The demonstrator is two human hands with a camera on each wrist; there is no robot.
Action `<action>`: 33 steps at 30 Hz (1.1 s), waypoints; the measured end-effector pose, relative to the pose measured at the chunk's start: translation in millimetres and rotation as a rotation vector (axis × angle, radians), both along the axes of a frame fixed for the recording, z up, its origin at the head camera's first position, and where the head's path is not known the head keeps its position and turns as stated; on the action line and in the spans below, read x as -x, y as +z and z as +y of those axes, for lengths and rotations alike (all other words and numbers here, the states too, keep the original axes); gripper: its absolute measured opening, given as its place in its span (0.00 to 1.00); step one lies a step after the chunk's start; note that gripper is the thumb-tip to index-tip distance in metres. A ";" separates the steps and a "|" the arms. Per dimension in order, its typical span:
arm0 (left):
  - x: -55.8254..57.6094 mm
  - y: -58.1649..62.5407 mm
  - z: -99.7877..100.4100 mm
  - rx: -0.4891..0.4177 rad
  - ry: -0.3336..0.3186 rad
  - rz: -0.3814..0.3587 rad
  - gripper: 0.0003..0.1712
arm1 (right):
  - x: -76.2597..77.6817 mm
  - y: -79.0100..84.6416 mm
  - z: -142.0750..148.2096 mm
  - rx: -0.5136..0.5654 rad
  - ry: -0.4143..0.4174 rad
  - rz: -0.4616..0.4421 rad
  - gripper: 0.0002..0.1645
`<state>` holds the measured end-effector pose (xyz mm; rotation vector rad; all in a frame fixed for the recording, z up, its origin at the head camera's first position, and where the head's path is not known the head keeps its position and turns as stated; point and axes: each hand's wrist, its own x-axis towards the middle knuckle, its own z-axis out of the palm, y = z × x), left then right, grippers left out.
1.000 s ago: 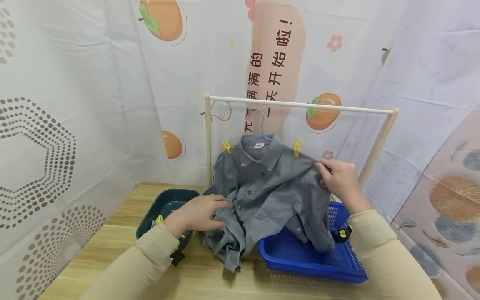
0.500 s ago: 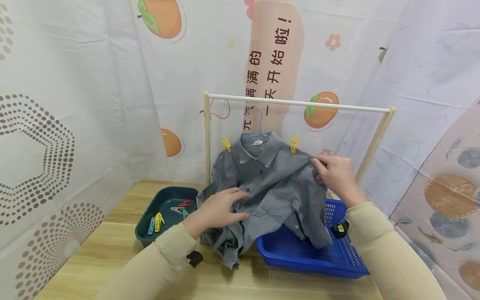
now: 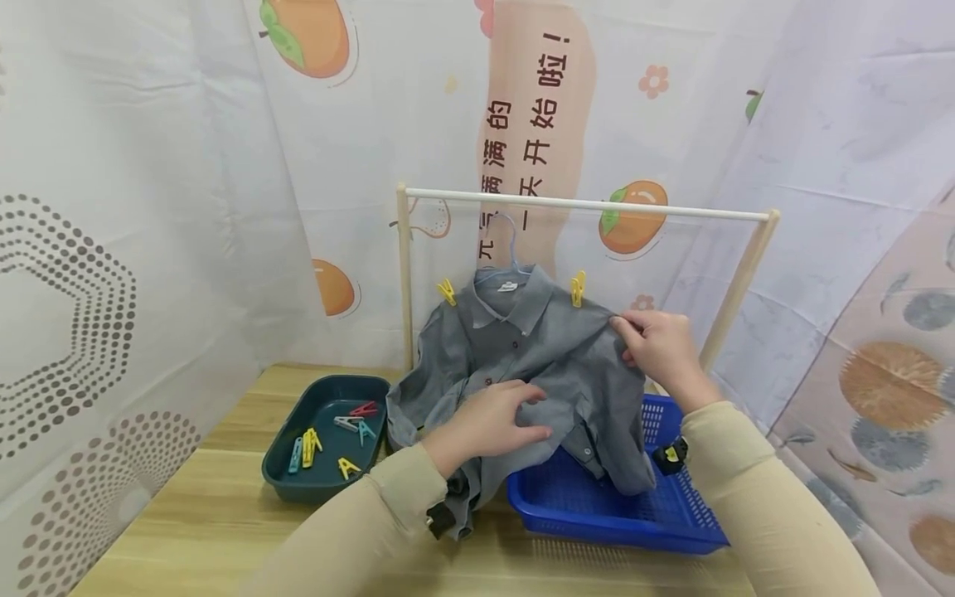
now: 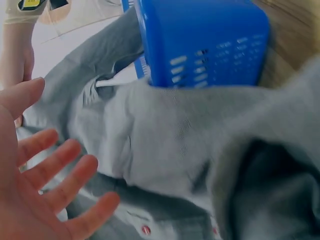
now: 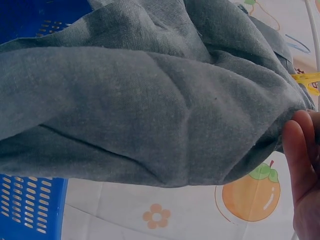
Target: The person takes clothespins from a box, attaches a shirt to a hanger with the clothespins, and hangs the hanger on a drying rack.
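A grey button-up shirt hangs on a light blue hanger, with a yellow clothespin at one shoulder and another yellow clothespin at the other. My right hand pinches the shirt near the top of the sleeve on the right. In front of the shirt's middle is my left hand, its fingers spread and holding nothing. The left wrist view shows that hand's fingers extended over the cloth. In the right wrist view the sleeve stretches away from the pinching fingers.
A rack with a white rail and wooden posts stands behind the shirt. The blue basket sits under the shirt's right side. At left, a dark green tray holds several coloured clothespins. Patterned curtains surround the wooden table.
My left hand has moved right, from the shirt's left side to in front of its middle, uncovering the green tray. My right hand keeps its pinch on the shirt.
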<state>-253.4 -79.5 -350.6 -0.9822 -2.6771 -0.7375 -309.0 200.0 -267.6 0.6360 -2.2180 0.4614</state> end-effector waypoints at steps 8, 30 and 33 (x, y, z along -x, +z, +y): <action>8.3 9.9 29.3 -0.006 0.082 -0.020 0.34 | 3.0 0.6 1.2 0.011 0.003 0.004 0.12; 36.0 13.3 81.4 0.089 0.158 -0.163 0.28 | 19.6 -6.4 13.0 0.014 0.049 -0.045 0.08; 39.2 13.8 85.5 0.094 0.163 -0.167 0.26 | 22.4 -5.4 14.3 0.011 0.066 -0.043 0.08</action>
